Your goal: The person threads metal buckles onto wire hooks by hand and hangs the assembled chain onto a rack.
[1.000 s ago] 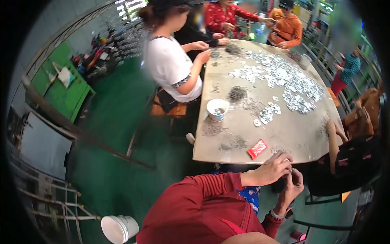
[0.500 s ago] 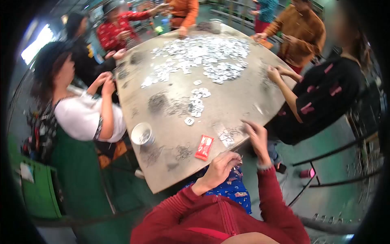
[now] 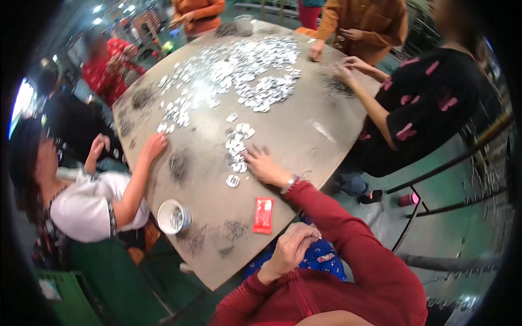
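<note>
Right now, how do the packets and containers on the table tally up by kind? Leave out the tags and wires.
Red packet: 1
White tub: 1
Clear container, at the far edge: 1
Total: 3

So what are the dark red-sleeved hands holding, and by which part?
The right hand touches the small pile of shiny pieces, but I can't tell if or where it grips one. The left hand is bunched up, hiding anything inside.
</note>
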`<action>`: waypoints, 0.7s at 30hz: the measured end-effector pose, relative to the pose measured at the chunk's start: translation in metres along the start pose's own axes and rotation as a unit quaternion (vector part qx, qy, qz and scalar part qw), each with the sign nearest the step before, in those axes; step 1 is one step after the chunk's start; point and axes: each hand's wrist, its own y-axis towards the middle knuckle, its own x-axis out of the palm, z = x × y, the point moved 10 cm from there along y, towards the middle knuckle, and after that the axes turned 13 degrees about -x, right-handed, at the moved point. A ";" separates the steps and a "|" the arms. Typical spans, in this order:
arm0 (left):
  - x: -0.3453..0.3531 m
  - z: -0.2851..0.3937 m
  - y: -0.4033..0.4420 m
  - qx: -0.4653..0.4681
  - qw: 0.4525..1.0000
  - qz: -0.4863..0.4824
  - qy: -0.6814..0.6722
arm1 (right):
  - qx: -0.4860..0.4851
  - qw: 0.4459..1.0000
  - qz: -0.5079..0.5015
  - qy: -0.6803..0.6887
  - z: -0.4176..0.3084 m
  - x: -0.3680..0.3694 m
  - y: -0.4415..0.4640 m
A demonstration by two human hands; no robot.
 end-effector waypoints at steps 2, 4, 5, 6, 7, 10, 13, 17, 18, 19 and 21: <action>-0.005 -0.004 -0.005 -0.015 0.999 0.033 -0.024 | -0.031 0.999 0.043 0.011 -0.013 -0.017 -0.026; -0.010 0.009 -0.008 0.031 0.998 0.056 0.011 | -0.062 0.996 0.062 0.016 -0.026 -0.039 -0.044; -0.011 0.013 -0.012 0.042 0.997 0.062 0.007 | -0.069 0.995 0.066 0.016 -0.027 -0.043 -0.051; -0.011 0.014 -0.016 0.038 0.997 0.068 0.010 | -0.075 0.995 0.055 0.021 -0.031 -0.047 -0.050; -0.010 0.015 -0.020 0.034 0.997 0.070 0.012 | -0.078 0.996 0.045 0.024 -0.032 -0.052 -0.050; -0.006 0.023 -0.027 0.036 0.996 0.076 0.013 | -0.019 0.994 0.055 0.088 -0.027 -0.068 -0.039; -0.003 0.029 -0.032 0.048 0.995 0.083 0.026 | 0.025 0.991 0.075 0.105 -0.023 -0.067 -0.017; 0.000 0.031 -0.034 0.046 0.995 0.079 0.043 | -0.036 0.991 0.126 0.002 -0.019 -0.039 0.002; -0.001 0.030 -0.034 0.043 0.995 0.077 0.049 | -0.055 0.988 0.142 -0.019 -0.022 -0.038 0.003; -0.003 0.032 -0.035 0.049 0.994 0.080 0.055 | -0.046 0.987 0.150 0.018 -0.015 -0.035 0.007; -0.006 0.033 -0.034 0.046 0.994 0.078 0.061 | -0.014 0.983 0.150 0.103 0.006 -0.021 0.012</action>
